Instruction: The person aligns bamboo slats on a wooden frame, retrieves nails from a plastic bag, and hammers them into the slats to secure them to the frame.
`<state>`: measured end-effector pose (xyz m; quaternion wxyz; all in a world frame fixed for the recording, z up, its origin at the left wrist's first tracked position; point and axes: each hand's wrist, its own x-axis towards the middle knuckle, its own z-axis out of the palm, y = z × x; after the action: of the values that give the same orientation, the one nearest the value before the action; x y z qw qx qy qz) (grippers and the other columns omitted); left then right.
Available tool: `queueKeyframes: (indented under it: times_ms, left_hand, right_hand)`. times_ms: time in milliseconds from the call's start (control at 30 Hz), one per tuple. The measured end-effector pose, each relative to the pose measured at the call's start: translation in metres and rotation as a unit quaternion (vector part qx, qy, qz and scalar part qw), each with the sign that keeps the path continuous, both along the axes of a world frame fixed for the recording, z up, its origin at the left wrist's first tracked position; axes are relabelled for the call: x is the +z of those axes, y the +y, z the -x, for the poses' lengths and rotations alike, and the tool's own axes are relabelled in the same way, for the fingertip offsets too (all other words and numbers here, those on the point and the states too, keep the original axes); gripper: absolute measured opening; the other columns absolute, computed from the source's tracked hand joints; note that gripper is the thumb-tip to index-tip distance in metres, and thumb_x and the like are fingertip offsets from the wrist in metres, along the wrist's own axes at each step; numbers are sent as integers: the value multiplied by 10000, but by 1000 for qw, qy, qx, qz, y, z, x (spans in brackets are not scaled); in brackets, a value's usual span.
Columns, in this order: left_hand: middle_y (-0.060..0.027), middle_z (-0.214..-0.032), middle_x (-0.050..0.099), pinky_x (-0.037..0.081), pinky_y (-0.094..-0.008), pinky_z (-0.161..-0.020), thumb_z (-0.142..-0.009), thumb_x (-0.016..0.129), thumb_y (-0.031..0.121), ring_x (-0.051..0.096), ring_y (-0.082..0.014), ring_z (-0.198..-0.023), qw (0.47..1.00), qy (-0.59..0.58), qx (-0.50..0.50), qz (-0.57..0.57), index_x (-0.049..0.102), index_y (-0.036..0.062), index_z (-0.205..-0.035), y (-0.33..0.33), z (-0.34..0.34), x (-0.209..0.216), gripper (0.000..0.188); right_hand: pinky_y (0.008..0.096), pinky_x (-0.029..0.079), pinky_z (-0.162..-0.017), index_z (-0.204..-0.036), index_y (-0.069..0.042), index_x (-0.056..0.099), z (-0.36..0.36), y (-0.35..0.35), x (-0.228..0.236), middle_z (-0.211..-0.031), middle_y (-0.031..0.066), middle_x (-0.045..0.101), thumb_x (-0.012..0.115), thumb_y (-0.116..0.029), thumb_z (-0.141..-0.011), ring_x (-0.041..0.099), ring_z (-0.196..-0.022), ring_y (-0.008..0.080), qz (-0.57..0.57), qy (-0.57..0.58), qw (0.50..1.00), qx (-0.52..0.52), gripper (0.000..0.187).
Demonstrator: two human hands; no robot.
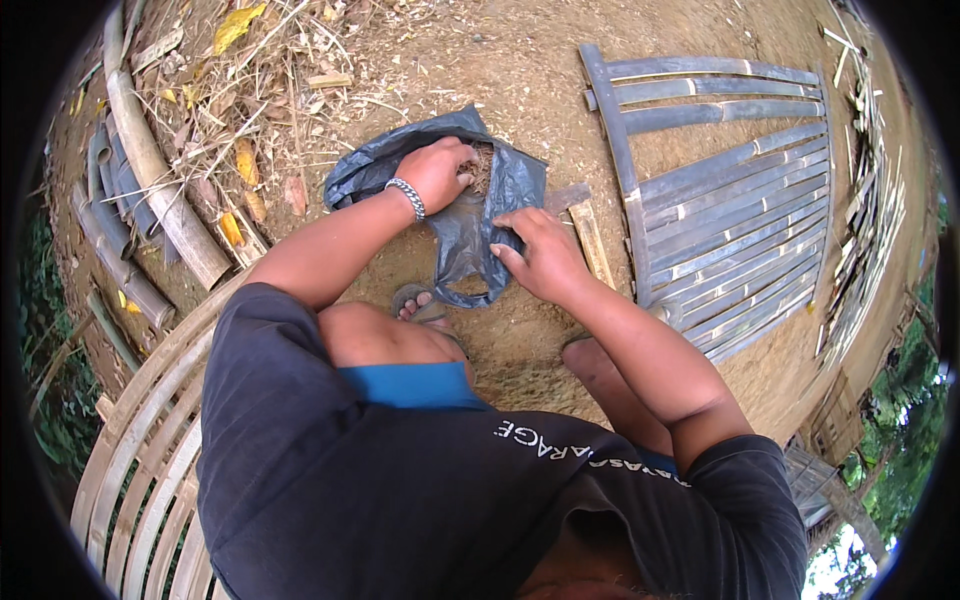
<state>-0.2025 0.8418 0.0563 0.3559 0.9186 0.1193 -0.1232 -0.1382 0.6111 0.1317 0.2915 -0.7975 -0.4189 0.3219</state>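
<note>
1. The fingers of the left hand (pixel 432 172) are bent inside the mouth of a black plastic bag (pixel 462 240), beside brown dry shreds (pixel 484 170); whether they grip anything, I cannot tell. The fingers of the right hand (pixel 545 255) pinch the bag's right side against the thumb.
2. The bag is in front of the person, above the bare earth (pixel 545 115); how much of it rests there is unclear.
3. It looks thin, soft and light, likely somewhat slippery and easily torn. A gathered fold of the rim should hold better than a single layer, with the mouth kept upward.
4. The shreds look loose, dry and almost weightless, apt to scatter; a bunched pinch would suit them.
5. Just right of the bag lies a pale wooden strip (pixel 592 243) by a grey-brown block (pixel 568 197), crowding the right hand. A sandalled foot (pixel 420 306) sits close below.
6. Farther right is a slatted bamboo panel (pixel 735 200); to the left, a long bamboo pole (pixel 155 170) and, lower, a curved slatted bench (pixel 150 480).
</note>
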Motion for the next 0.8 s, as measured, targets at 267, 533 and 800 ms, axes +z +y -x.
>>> queueKeyframes:
  times_ms: [267,533,800]
  left_hand:
    - [-106,-1044,653,541,-449,-847,-901,687,224,667,-329,-975,993,-13,-99,-69,719,110,-1031,8,-11,-4,176]
    - [-107,-1000,631,540,-457,-813,-933,635,199,658,-339,-957,989,-43,-119,-82,661,85,-956,9,-13,-2,119]
    - [-121,-1025,685,551,-449,-800,-920,633,159,670,-362,-932,994,-99,-55,-8,667,75,-983,9,-12,0,110]
  right_hand:
    - [451,484,-972,-1173,-69,655,0,-28,-3,-1127,182,658,747,-206,-886,607,-1119,388,41,50,996,-54,331]
    - [454,496,-945,-1195,-73,641,-2,-32,-1,-1133,184,658,740,-211,-895,623,-1088,391,69,86,991,-81,345]
    - [420,529,-892,-1189,-51,654,-14,-41,-10,-1084,182,667,728,-203,-908,657,-1003,349,53,156,976,-144,329]
